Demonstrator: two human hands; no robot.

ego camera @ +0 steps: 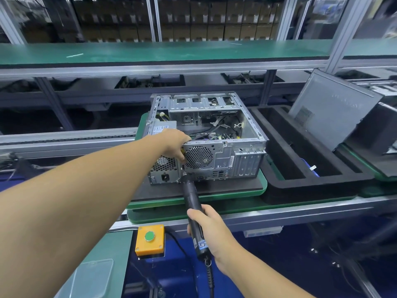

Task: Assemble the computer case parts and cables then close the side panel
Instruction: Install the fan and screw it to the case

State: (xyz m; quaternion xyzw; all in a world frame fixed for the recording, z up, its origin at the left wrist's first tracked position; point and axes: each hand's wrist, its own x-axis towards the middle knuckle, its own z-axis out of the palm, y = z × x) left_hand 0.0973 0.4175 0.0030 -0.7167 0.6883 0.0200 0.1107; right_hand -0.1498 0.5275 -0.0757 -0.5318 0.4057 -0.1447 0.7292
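Observation:
An open silver computer case (pixel 223 160) lies on its side on a green pallet (pixel 263 186), rear panel facing me, with loose cables (pixel 217 131) and drive bays visible inside. My left hand (pixel 175 140) grips the top edge of the rear panel above the power supply (pixel 164 171). My right hand (pixel 209 224) holds a black electric screwdriver (pixel 191 201) whose tip touches the rear panel between the power supply and the fan grille (pixel 198 157). A grey side panel (pixel 328 110) leans upright to the right of the case.
A black foam tray (pixel 311 183) sits right of the case on the conveyor. An orange box with a green button (pixel 149 239) is mounted at the bench front. A green shelf (pixel 171 51) runs above, with bins beneath it. The screwdriver's cord hangs down.

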